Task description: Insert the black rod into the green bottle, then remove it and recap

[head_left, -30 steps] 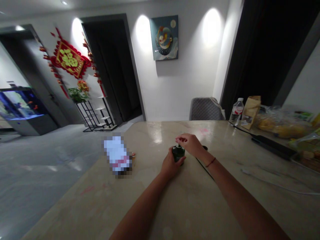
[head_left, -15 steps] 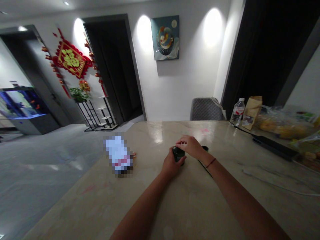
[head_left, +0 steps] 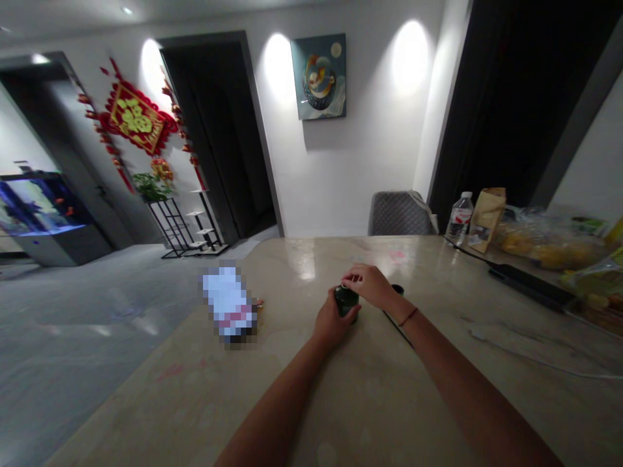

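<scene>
A small dark green bottle or jar [head_left: 346, 298] stands on the stone-topped table [head_left: 370, 395], its lower part partly covered by fingers. My left hand [head_left: 333, 319] is wrapped round its side. Over the top of it, my right hand [head_left: 367, 284] has its fingertips pinched together at the rim. What they pinch, if anything, is too small to make out. Behind my right wrist sits a dark round cap or cup [head_left: 398, 289], partly hidden. A thin dark stick-like thing [head_left: 398, 329] lies beside my right forearm.
A blurred-out phone-like object [head_left: 228, 301] stands on the left of the table. At the right are a water bottle [head_left: 459, 219], a paper bag [head_left: 487, 219], plastic bags of food [head_left: 545, 240] and a long black device [head_left: 533, 287]. A grey chair [head_left: 403, 214] stands beyond the far edge.
The view has shifted very slightly. My left hand keeps its hold on the green container, and my right fingers stay at its top with barely any movement.
</scene>
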`<state>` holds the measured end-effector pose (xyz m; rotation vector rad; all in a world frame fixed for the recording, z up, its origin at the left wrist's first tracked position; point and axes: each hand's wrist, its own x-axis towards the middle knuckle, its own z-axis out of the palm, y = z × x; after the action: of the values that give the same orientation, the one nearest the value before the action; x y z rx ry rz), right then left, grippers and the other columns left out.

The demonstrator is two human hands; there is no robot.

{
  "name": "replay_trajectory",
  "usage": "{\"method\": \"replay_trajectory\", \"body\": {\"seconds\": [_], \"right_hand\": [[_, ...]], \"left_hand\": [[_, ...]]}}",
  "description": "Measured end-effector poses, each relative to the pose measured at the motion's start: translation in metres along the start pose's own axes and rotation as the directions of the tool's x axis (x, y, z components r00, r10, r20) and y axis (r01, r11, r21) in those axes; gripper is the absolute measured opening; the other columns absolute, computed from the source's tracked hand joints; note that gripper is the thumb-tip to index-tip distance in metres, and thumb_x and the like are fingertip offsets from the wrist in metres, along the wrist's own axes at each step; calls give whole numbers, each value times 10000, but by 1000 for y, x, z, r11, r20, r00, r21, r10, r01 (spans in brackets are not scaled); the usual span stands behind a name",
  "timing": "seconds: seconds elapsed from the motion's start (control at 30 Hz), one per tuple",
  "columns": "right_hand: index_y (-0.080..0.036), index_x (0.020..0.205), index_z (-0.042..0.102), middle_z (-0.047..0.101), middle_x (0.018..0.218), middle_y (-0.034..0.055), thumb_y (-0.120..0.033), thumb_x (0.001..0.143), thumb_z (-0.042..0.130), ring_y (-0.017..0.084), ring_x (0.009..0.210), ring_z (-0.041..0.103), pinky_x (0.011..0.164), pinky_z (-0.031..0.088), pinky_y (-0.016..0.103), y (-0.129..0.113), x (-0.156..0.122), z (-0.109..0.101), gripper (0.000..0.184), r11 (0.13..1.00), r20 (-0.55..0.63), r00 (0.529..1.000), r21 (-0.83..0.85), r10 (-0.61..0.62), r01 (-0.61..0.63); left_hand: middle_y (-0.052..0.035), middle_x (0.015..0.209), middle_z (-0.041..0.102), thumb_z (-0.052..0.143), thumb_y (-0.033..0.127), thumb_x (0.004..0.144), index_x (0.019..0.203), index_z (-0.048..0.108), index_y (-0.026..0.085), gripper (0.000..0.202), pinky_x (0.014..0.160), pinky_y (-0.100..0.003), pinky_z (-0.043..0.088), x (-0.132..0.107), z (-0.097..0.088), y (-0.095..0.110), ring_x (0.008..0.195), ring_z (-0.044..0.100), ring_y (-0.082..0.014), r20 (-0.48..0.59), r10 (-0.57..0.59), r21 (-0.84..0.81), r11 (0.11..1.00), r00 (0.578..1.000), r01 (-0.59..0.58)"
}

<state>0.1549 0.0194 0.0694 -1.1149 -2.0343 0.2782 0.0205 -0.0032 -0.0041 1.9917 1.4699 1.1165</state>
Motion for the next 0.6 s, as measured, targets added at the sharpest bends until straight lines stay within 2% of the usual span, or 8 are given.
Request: {"method": "replay_trajectory", "body": {"seconds": [0.13, 0.3, 0.43, 0.5, 0.6], "right_hand": [[-149, 718, 663, 631, 706, 29, -175, 715, 586, 108, 637, 547, 629, 422, 220, 1, 1, -1, 80, 1000, 8, 1000, 16, -1, 1], [-146, 774, 651, 641, 743, 38, -222, 764, 543, 111, 653, 557, 637, 427, 216, 8, 2, -6, 132, 1000, -56, 998, 10, 28, -27], [-166, 822, 648, 657, 790, 50, -264, 803, 480, 135, 712, 585, 657, 422, 232, 20, -2, -15, 195, 961, -12, 986, -220, 169, -167], [-173, 830, 652, 665, 831, 67, -262, 796, 477, 165, 777, 602, 668, 424, 247, 24, -5, -16, 199, 898, 72, 962, -382, 265, -218], [-147, 862, 656, 657, 923, 123, -249, 790, 476, 216, 877, 606, 702, 437, 279, 25, -10, -13, 219, 798, 172, 915, -565, 364, -211]], "left_hand": [[-90, 1048, 597, 576, 438, 706, 1169, 348, 206, 565, 778, -327, 451, 0, -1, 3, 915, 588, -208, -1, -14, -18, 1000, 1000, 14], [-90, 1053, 598, 591, 438, 691, 1173, 349, 206, 587, 816, -340, 440, -1, -1, 4, 953, 580, -216, -12, -42, -28, 999, 999, 42], [-92, 1053, 599, 595, 436, 689, 1171, 353, 199, 589, 831, -336, 434, -1, -1, 4, 965, 576, -213, -9, -43, -32, 999, 999, 43], [-92, 1059, 598, 598, 430, 689, 1169, 357, 198, 585, 835, -334, 432, -1, -1, 5, 967, 576, -210, -7, -42, -38, 998, 999, 42], [-90, 1060, 599, 604, 424, 684, 1168, 360, 203, 585, 843, -338, 430, -1, -1, 5, 975, 576, -214, -15, -64, -39, 997, 998, 64]]}}
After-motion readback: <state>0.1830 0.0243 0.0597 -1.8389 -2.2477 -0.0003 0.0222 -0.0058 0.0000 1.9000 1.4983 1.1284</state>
